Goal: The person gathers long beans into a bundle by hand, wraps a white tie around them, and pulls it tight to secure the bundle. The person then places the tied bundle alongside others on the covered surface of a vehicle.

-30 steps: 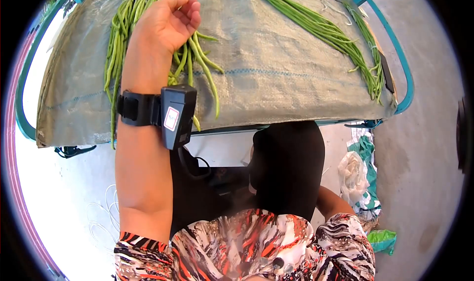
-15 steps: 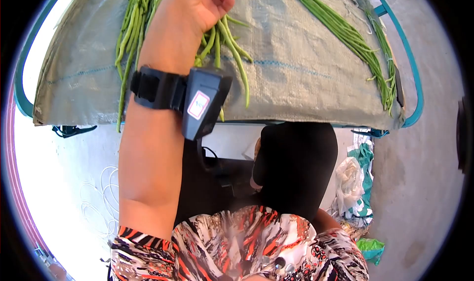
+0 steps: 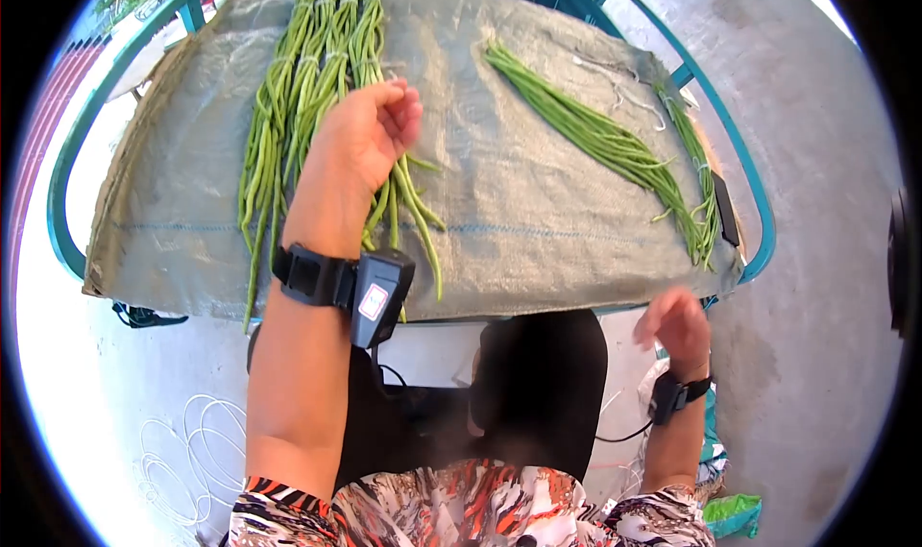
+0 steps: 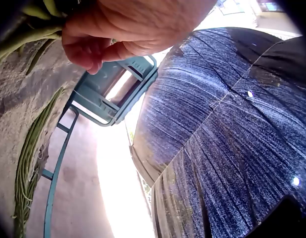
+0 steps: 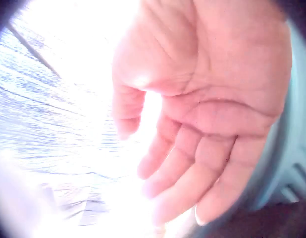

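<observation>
Several bundles of long green beans [image 3: 279,129], tied near their upper ends, lie on the left half of the woven sheet. My left hand [image 3: 357,136] rests over the right-hand bundle, its fingers loosely curled and nothing seen in them. In the left wrist view bean ends [image 4: 29,39] lie right beside the curled fingers. Off the near right edge of the sheet, my right hand [image 3: 677,328] is raised with relaxed fingers. The right wrist view shows its bare palm [image 5: 217,99] with slightly bent fingers. A loose bunch of long beans [image 3: 595,139] lies on the right.
The grey-brown woven sheet [image 3: 471,268] covers a flat bed framed by teal metal rails [image 3: 740,177]. A thinner bean bunch [image 3: 706,192] lies by the right rail, near white strings [image 3: 624,91]. A green bag [image 3: 735,515] and a coiled white cord [image 3: 187,461] lie on the ground.
My right hand has come up into the head view from low at the right. The head view has shifted, showing more of the sheet's far end. My left hand stays over the same bundle.
</observation>
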Tool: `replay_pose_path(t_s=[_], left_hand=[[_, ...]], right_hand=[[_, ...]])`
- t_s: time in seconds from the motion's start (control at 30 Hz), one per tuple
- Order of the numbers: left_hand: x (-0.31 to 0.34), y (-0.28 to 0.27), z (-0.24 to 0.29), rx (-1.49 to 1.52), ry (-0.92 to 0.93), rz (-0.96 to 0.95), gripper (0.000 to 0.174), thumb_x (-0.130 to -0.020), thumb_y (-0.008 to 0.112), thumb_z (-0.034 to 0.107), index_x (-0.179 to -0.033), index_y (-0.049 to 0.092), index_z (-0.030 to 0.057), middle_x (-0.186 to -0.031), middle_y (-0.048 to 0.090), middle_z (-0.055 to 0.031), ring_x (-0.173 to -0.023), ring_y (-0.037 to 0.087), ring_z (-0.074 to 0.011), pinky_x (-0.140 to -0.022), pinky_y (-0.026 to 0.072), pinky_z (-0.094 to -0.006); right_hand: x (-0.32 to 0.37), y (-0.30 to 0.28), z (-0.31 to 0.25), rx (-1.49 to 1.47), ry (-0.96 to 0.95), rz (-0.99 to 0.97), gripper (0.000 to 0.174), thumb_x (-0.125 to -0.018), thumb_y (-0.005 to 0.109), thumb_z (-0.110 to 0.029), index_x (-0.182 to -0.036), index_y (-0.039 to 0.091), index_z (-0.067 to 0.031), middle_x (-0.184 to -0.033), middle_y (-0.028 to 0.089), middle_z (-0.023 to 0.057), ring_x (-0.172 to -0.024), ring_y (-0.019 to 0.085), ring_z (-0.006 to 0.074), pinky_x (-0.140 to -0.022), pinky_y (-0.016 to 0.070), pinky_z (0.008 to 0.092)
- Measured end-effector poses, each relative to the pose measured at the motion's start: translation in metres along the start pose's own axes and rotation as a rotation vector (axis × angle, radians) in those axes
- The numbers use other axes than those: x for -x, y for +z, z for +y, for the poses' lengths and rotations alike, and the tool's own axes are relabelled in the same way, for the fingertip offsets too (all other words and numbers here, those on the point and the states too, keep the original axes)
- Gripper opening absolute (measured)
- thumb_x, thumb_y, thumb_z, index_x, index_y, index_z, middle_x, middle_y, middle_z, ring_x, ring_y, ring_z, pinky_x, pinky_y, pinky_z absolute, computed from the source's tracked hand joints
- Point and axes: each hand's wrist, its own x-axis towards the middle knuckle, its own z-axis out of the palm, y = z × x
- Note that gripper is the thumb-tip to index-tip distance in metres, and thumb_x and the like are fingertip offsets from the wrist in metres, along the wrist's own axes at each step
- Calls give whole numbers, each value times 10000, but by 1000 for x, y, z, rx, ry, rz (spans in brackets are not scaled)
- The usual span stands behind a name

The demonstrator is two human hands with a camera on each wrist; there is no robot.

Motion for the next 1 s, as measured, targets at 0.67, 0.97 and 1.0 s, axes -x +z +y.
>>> replay_pose_path(t_s=[0.67, 0.97, 1.0], left_hand=[[22, 23, -1, -279, 76, -49, 176, -874, 534, 116, -1039, 547, 55, -936, 620, -66, -808, 604, -166, -721, 503, -296], [18, 22, -7, -142, 12, -212, 186, -886, 521, 99, -1048, 523, 8, -1009, 607, -131, -910, 611, -258, -809, 510, -367], [16, 22, -8, -107, -41, -233, 189, -889, 523, 105, -1049, 524, 3, -1012, 607, -137, -921, 610, -263, -820, 508, -375]], right_hand=[[-291, -11, -4, 1955, -282, 326, 144, -818, 568, -188, -923, 641, -122, -912, 627, 77, -942, 561, 278, -784, 470, 390], [-264, 59, -17, 1774, -525, 428, 72, -817, 580, -168, -846, 554, -108, -811, 604, 71, -735, 602, 296, -640, 467, 415], [-257, 71, -13, 1736, -575, 427, 73, -815, 585, -165, -848, 553, -108, -811, 606, 68, -727, 604, 292, -624, 467, 404]])
